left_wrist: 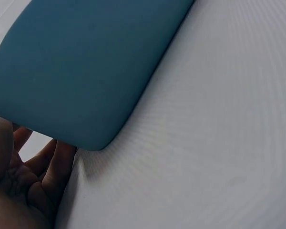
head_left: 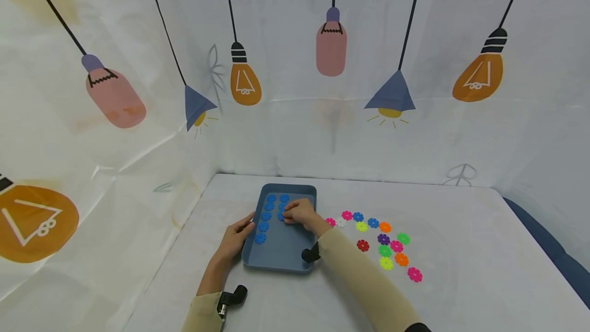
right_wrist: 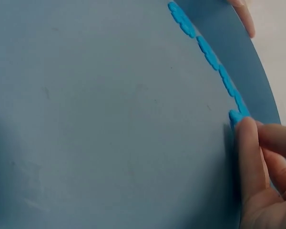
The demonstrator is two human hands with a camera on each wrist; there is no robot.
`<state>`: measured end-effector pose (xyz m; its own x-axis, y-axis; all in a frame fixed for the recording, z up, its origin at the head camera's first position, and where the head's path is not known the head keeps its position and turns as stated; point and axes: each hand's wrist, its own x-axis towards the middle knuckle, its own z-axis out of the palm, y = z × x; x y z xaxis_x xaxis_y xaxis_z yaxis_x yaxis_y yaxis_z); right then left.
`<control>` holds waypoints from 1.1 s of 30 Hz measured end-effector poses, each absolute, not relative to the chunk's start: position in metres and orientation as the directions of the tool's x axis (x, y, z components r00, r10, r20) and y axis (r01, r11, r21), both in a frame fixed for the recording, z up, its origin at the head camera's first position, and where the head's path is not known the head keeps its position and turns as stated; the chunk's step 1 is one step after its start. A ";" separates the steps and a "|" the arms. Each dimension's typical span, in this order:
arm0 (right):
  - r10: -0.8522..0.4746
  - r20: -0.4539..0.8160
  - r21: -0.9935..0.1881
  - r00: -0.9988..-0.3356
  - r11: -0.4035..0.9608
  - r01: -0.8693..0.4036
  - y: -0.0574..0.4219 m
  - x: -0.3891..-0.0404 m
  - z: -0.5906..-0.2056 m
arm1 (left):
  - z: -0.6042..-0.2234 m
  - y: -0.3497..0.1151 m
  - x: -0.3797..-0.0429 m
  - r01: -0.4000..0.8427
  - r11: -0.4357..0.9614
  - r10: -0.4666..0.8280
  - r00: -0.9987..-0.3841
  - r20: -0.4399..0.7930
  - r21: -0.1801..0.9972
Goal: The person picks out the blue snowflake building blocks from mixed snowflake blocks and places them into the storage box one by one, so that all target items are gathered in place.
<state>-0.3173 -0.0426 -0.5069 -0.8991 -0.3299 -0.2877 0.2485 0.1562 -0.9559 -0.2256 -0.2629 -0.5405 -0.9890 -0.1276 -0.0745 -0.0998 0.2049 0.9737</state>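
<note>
A grey-blue rectangular tray lies on the white table with blue flower-shaped discs inside. Several of these discs form a column along its left side, and a shorter second column stands to the right of it. My left hand grips the tray's left edge; in the left wrist view its fingers lie against the tray's outer side. Over the second column, my right hand pinches a blue flower-shaped disc close to the tray floor. The fingers partly hide that disc.
Right of the tray, loose flower-shaped discs in several colours are scattered on the table, among them a red one, an orange one and a purple one. A wall sheet printed with lamps hangs behind the table.
</note>
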 end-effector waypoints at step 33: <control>-0.208 -0.227 -0.951 -0.952 0.256 0.171 -0.051 -0.315 -0.515 | -0.506 -0.255 -0.210 -0.101 0.201 -0.085 -0.993 -0.085 0.974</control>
<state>-0.3153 -0.0508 -0.5153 -0.9515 -0.2078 -0.2268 0.1709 0.2562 -0.9514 -0.2103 -0.2554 -0.5061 -0.9928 -0.0847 -0.0850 -0.1006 0.2010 0.9744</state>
